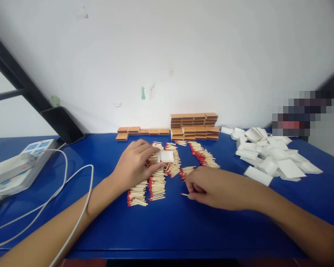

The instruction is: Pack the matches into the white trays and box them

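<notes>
My left hand (139, 162) grips a small white matchbox tray (166, 156) by its left end, thumb below and fingers above. At least one red match head shows at the tray's near left side. Rows of red-tipped matches (157, 184) lie beneath and around this hand. On the right, my right hand (202, 188) is closed in a pinch on a single match (184, 194), whose red head points left. Just behind its knuckles lies a short row of matches (187, 171); another slanted row (204, 155) lies farther back.
Orange-brown matchboxes (195, 128) are stacked against the wall, with a lower row (153, 131) to their left. A heap of white trays (269, 152) lies at right. A phone (62, 125), a power strip (22, 167) and a white cable (91, 181) crossing my left forearm occupy the left.
</notes>
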The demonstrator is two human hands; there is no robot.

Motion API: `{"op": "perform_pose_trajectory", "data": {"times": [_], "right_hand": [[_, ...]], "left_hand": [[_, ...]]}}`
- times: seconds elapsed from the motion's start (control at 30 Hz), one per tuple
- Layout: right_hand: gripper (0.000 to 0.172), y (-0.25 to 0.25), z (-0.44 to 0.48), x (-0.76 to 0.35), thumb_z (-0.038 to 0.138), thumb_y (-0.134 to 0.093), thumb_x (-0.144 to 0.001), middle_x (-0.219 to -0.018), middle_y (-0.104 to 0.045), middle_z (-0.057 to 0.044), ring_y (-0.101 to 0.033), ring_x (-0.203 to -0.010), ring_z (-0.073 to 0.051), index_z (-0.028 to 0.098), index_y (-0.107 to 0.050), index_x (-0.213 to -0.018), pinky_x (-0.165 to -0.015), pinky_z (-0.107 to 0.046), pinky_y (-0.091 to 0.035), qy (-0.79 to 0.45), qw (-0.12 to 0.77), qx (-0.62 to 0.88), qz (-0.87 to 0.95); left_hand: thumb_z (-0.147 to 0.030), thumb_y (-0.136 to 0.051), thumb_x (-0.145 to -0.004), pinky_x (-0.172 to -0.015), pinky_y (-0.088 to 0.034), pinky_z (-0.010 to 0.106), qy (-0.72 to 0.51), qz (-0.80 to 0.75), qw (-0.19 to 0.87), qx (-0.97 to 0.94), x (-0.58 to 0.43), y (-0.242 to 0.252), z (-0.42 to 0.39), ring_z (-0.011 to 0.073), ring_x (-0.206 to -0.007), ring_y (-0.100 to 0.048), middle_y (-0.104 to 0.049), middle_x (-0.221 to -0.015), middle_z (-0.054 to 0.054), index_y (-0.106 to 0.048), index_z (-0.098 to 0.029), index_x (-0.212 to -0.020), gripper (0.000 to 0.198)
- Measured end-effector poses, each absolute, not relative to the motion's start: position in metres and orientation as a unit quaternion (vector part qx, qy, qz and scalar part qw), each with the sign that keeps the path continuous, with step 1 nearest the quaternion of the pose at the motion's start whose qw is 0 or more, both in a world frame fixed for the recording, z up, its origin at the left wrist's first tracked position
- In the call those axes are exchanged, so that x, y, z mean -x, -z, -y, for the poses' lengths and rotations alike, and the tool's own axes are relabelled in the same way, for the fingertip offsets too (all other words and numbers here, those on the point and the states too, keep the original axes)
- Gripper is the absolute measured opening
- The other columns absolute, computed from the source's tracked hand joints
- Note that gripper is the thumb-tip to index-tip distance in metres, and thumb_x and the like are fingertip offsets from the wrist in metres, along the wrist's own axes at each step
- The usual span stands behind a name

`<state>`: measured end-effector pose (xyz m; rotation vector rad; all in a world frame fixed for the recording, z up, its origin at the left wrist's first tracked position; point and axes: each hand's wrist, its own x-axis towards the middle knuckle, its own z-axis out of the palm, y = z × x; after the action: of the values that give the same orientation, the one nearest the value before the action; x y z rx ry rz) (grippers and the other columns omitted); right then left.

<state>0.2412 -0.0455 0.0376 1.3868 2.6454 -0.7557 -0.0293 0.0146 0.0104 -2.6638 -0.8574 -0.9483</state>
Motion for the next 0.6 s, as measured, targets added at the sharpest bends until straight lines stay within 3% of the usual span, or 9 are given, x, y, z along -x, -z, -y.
{"op": "perform_pose_trajectory", "data": {"times": [0.2, 0.5, 0.6], "right_hand": [[0.019, -0.051, 0.031, -0.254, 0.028, -0.061, -0.093, -0.070, -0.065, 0.002, -0.054, -0.058, -0.015, 0.023, -0.056, -0.076, -0.056, -0.029, -0.033, 0.261, 0.082, -0.506, -0.818], [0.027, -0.042, 0.028, -0.260, 0.040, -0.065, -0.094, -0.070, -0.066, -0.001, -0.062, -0.062, -0.019, 0.024, -0.054, -0.076, -0.056, -0.031, -0.032, 0.200, 0.072, -0.551, -0.807], [0.020, -0.042, 0.029, -0.260, 0.032, -0.062, -0.093, -0.071, -0.068, -0.002, -0.061, -0.062, -0.020, 0.024, -0.056, -0.076, -0.057, -0.032, -0.034, 0.214, 0.071, -0.527, -0.819]], "left_hand": [[-0.043, -0.076, -0.097, -0.083, -0.051, 0.041, 0.319, 0.285, 0.093, 0.899, 0.028, -0.011, -0.014, 0.0268, -0.094, -0.066, -0.075, -0.093, 0.008, -0.071, -0.014, -0.113, 0.034], [-0.043, -0.073, -0.099, -0.084, -0.050, 0.041, 0.309, 0.287, 0.089, 0.902, 0.030, -0.011, -0.014, 0.0270, -0.094, -0.066, -0.075, -0.095, 0.009, -0.071, -0.014, -0.114, 0.033], [-0.044, -0.072, -0.099, -0.084, -0.050, 0.042, 0.303, 0.291, 0.084, 0.904, 0.030, -0.012, -0.013, 0.0271, -0.095, -0.065, -0.075, -0.095, 0.009, -0.071, -0.015, -0.114, 0.033]]}}
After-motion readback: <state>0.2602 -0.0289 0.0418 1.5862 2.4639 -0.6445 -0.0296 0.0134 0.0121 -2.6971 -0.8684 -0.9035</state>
